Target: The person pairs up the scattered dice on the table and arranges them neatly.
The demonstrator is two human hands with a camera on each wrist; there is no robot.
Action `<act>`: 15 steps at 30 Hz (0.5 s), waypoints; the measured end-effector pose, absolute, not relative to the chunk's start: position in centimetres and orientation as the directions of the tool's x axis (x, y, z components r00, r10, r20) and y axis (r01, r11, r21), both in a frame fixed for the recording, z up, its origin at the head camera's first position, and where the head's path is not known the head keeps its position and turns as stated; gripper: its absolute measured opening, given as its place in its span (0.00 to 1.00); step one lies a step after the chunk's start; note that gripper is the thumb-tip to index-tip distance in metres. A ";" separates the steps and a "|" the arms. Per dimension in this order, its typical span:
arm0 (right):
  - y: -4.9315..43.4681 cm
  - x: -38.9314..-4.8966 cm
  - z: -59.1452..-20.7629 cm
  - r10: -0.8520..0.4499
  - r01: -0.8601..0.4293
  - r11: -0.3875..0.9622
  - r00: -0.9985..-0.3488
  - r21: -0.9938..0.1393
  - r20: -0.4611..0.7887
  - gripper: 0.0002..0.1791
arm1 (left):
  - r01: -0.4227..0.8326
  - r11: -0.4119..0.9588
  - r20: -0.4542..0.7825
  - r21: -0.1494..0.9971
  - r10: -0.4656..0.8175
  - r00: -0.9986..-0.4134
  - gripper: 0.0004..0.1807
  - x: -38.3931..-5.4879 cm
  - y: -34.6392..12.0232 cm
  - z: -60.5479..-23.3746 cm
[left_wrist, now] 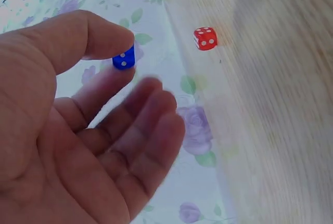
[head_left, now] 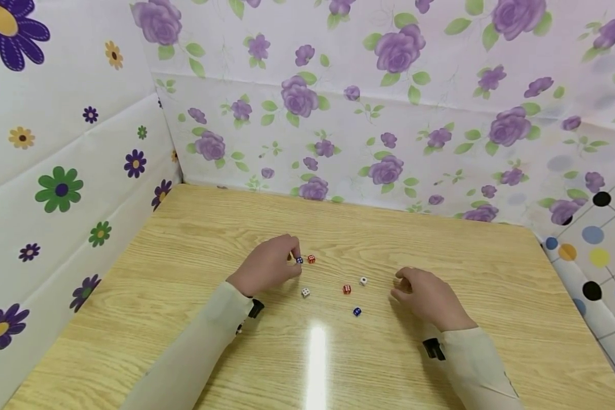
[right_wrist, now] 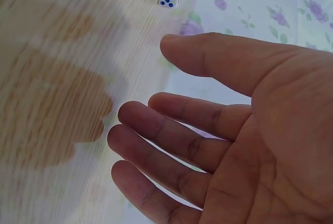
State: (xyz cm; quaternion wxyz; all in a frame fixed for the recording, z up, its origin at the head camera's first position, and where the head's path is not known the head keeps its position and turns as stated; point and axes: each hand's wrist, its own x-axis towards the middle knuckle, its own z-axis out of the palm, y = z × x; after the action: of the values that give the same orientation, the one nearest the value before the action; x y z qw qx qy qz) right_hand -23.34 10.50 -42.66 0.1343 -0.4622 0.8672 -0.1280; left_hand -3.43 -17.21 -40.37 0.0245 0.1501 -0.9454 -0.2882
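Note:
Between thumb and index finger, my left hand [head_left: 270,263] pinches a blue die [left_wrist: 124,58] with white pips. Just right of it in the head view lies a red die [head_left: 311,259], which the left wrist view also shows on the wood. A white die [head_left: 305,292] rests below the left hand. My right hand [head_left: 428,296] holds nothing, its fingers loosely bent and thumb apart. Nearest to it is another white die [head_left: 363,281], seen with blue pips in the right wrist view. A second red die [head_left: 347,289] and a second blue die [head_left: 357,312] lie between the hands.
All this is on a light wood-grain table [head_left: 210,222]. A white wall covering with purple flowers [head_left: 297,97] meets its back edge, and another flowered sheet [head_left: 61,188] runs along the left. A bright glare streak [head_left: 316,364] crosses the front of the tabletop.

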 end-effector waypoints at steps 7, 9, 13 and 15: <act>10.5 -23.2 -42.6 -0.835 -0.767 0.543 -0.539 -0.343 -0.116 0.20 | -0.188 0.776 -0.056 0.602 -0.194 -0.979 0.08 -3.3 -16.9 -39.8; 10.5 -23.2 -42.6 -0.836 -0.769 0.540 -0.535 -0.343 -0.118 0.19 | -0.180 0.777 -0.050 0.604 -0.189 -0.981 0.08 -3.3 -16.8 -39.8; 10.5 -23.1 -42.5 -0.843 -0.773 0.531 -0.524 -0.348 -0.123 0.20 | -0.198 0.750 -0.062 0.631 -0.206 -0.977 0.09 -3.3 -16.8 -39.9; 10.4 -23.0 -42.4 -0.844 -0.773 0.529 -0.521 -0.351 -0.126 0.20 | -0.206 0.744 -0.070 0.635 -0.210 -0.975 0.09 -3.4 -16.8 -40.1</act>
State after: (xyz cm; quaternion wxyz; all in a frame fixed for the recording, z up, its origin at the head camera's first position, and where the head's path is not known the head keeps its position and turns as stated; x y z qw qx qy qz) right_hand -23.04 10.43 -42.40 0.1417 -0.4686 0.8628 -0.1266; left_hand -3.44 -16.81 -40.06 0.0028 0.1113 -0.9339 -0.3398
